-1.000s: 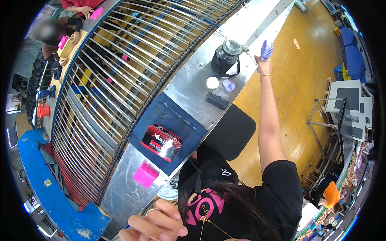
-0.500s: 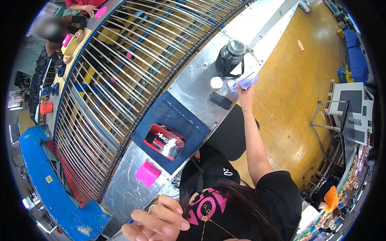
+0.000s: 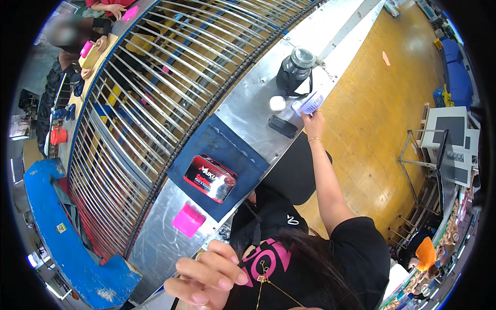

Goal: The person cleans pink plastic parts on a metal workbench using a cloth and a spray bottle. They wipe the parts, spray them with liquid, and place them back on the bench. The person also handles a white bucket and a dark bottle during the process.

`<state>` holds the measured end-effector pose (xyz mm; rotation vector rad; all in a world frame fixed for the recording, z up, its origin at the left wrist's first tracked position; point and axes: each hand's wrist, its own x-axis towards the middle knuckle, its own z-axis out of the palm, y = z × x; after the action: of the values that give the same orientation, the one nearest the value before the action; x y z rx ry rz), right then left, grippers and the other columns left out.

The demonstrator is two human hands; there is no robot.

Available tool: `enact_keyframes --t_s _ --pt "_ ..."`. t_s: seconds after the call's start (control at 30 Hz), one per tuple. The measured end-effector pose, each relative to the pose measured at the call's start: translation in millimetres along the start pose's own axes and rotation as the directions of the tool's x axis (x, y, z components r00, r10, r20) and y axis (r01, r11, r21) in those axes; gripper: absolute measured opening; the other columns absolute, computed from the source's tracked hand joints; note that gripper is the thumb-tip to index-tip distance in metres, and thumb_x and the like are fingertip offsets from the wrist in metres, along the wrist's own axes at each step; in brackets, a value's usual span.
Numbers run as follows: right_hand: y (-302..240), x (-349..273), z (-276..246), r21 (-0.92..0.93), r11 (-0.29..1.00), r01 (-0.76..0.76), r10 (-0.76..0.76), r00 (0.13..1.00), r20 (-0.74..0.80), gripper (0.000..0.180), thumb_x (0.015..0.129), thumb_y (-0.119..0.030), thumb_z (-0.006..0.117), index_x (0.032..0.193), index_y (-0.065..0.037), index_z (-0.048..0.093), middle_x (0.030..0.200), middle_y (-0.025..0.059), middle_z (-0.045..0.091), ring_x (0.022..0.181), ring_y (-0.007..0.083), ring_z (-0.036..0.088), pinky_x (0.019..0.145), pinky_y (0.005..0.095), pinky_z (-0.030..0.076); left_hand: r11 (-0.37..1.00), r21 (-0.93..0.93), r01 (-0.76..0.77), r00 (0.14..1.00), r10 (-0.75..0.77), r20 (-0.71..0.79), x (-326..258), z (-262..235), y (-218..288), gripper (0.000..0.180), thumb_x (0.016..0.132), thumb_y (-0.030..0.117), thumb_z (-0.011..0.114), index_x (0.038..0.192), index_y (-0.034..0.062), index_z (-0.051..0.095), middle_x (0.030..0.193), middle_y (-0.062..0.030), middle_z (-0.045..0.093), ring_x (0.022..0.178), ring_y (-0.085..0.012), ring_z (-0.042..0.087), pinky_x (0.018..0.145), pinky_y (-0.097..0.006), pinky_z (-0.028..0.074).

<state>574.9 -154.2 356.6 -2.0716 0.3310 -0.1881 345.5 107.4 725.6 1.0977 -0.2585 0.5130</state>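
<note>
At the far part of the metal table, my right hand [image 3: 313, 124] grips a pale lavender, slatted plastic object [image 3: 313, 103] at the table's edge. Its exact kind is unclear. Just beside it are a small white rounded case [image 3: 277, 103], a black oblong case [image 3: 282, 126] and a dark bottle [image 3: 297, 71] with a clear lid and strap. My left hand [image 3: 212, 274] is raised near my chest, its fingers loosely bent and apart, with nothing seen in it. Nearer me, a red and black tin [image 3: 211, 179] lies on a dark blue mat [image 3: 243, 155]. A pink block [image 3: 188, 220] sits near the mat.
Left of the table [image 3: 155, 243] runs a conveyor of metal rods [image 3: 155, 103], with a blue curved guard [image 3: 62, 232] at its near end. People work across it, by pink pieces. A black stool seat [image 3: 292, 170] stands against the table's right side.
My right hand has shifted slightly left and turned the lavender object. My left hand has moved right, closer to my chest. The items on the table have stayed where they were.
</note>
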Motion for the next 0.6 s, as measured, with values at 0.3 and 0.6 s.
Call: enact_keyframes --t_s 0.3,0.6 --pt "33.9 64.5 -15.7 0.128 0.945 0.302 -0.32 0.932 0.169 0.04 0.08 -0.005 0.074 0.118 -0.004 0.062 0.117 0.0066 0.064 0.109 0.016 0.059 0.096 0.0309 0.047 0.983 0.143 0.115 0.989 -0.101 -0.105 -1.4 5.9 10.3 0.019 0.098 0.03 0.055 0.097 0.0138 0.045 0.092 -0.0072 0.051 0.062 -0.02 0.06 0.072 -0.041 0.042" --pt "29.5 69.7 -1.8 0.194 0.913 0.36 -0.407 0.847 0.342 0.04 0.077 -0.002 0.072 0.116 -0.004 0.064 0.112 0.008 0.066 0.108 0.0235 0.059 0.099 0.0341 0.044 0.97 0.234 0.065 0.996 -0.048 -0.077 2.3 0.6 -1.8 0.023 0.098 0.032 0.053 0.11 0.014 0.045 0.092 -0.009 0.05 0.067 -0.0214 0.06 0.071 -0.04 0.042"
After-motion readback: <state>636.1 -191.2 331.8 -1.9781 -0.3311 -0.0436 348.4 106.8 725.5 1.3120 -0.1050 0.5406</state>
